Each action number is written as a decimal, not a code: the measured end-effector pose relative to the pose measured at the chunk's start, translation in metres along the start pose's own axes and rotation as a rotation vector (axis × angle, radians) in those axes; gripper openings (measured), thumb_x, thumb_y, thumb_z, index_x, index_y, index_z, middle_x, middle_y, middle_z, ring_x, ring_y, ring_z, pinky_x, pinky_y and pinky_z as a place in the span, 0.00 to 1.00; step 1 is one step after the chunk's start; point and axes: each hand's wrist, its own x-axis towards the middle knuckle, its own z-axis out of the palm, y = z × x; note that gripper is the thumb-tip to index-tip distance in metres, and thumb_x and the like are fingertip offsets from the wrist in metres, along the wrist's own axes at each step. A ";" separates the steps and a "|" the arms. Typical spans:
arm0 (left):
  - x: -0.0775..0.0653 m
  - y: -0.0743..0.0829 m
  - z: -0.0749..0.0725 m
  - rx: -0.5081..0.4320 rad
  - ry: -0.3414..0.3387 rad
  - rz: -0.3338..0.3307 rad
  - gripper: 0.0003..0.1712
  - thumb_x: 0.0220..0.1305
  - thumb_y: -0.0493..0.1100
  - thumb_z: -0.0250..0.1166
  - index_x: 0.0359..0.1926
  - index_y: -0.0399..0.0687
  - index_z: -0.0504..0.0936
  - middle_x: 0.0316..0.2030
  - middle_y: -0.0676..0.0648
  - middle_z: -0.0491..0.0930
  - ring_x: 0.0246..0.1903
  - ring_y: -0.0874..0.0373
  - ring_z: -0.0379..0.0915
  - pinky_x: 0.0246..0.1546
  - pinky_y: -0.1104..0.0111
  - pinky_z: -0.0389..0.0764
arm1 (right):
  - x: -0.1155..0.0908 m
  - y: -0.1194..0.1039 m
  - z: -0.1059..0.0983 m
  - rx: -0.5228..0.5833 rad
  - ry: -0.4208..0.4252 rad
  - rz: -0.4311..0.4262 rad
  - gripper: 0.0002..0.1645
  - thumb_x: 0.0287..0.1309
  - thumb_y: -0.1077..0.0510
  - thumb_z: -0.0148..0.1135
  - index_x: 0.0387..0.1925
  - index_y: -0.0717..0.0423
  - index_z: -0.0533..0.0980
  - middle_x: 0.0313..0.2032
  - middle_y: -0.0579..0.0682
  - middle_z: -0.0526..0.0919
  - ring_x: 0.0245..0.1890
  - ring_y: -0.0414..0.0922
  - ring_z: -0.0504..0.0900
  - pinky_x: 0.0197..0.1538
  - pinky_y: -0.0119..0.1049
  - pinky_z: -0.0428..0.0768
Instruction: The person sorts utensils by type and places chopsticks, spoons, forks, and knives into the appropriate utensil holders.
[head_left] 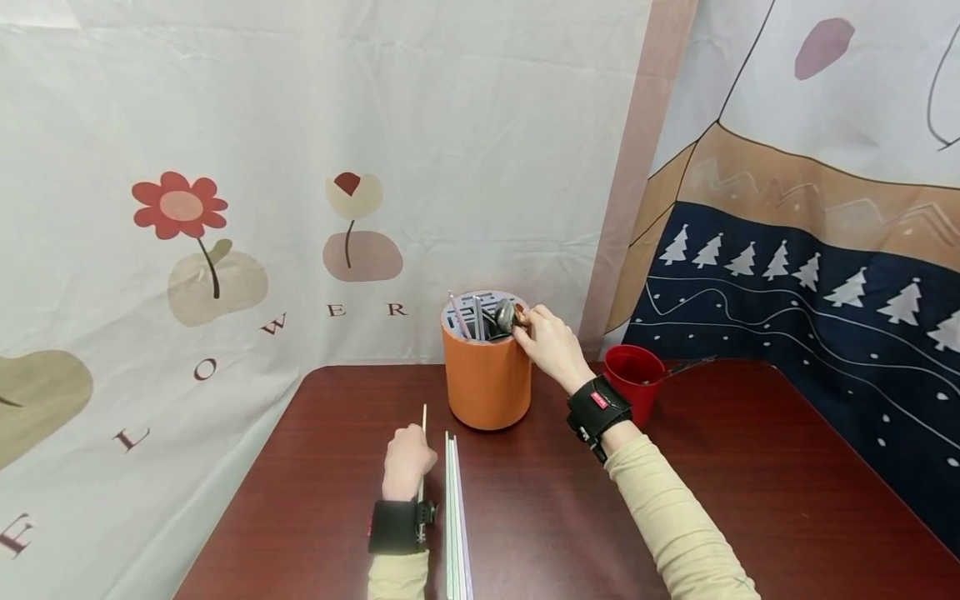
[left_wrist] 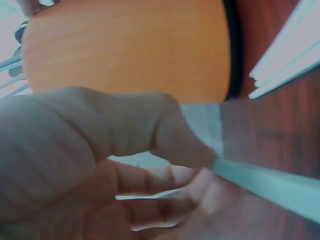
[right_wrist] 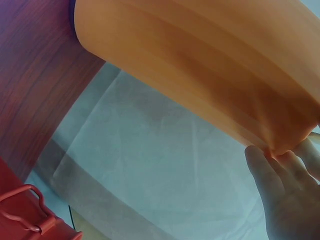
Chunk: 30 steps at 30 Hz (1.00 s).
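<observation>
My left hand (head_left: 408, 461) pinches a thin pale stick (left_wrist: 265, 181) between thumb and fingertips, above the table. Beside it, a bundle of similar long pale sticks (head_left: 453, 517) lies on the table. Behind stands an orange utensil holder (head_left: 489, 379) with a slotted pale top. Spoons (head_left: 505, 316) and other sticks (head_left: 478, 318) poke up from it. My right hand (head_left: 553, 343) grips the holder's right rim, next to the spoon. In the right wrist view its fingers (right_wrist: 262, 167) touch the orange wall; what lies behind the rim is partly hidden.
A red cup (head_left: 633, 375) stands behind my right wrist, with a dark utensil (head_left: 690, 365) leaning out of it. The dark wood table (head_left: 720, 500) ends at a printed cloth (head_left: 480, 150) at the back. A second patterned cloth (head_left: 795, 333) hangs on the right.
</observation>
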 end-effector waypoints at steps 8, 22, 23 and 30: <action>-0.002 0.008 -0.011 -0.030 0.244 0.075 0.10 0.47 0.30 0.60 0.32 0.29 0.72 0.24 0.32 0.77 0.21 0.39 0.76 0.22 0.56 0.77 | 0.000 0.000 0.000 0.000 0.004 -0.003 0.12 0.63 0.51 0.55 0.41 0.54 0.76 0.38 0.50 0.75 0.33 0.50 0.77 0.36 0.40 0.75; -0.007 0.023 -0.025 -0.199 0.522 0.197 0.10 0.54 0.30 0.60 0.39 0.37 0.75 0.28 0.42 0.77 0.22 0.46 0.76 0.23 0.58 0.76 | -0.001 0.000 0.000 0.000 0.010 -0.003 0.13 0.63 0.50 0.55 0.41 0.55 0.76 0.37 0.50 0.75 0.33 0.50 0.77 0.35 0.40 0.74; -0.007 0.024 -0.025 -0.206 0.547 0.219 0.10 0.54 0.30 0.60 0.39 0.37 0.75 0.29 0.42 0.78 0.22 0.46 0.76 0.23 0.59 0.76 | -0.001 0.000 0.000 0.000 0.009 -0.001 0.13 0.63 0.50 0.55 0.41 0.54 0.76 0.37 0.50 0.75 0.33 0.50 0.77 0.35 0.40 0.74; -0.010 0.030 -0.029 -0.272 0.649 0.321 0.09 0.58 0.30 0.61 0.41 0.37 0.76 0.32 0.41 0.79 0.27 0.47 0.77 0.26 0.60 0.77 | -0.001 0.000 0.000 -0.001 0.007 0.004 0.14 0.63 0.50 0.55 0.42 0.54 0.77 0.37 0.50 0.75 0.33 0.50 0.77 0.35 0.41 0.75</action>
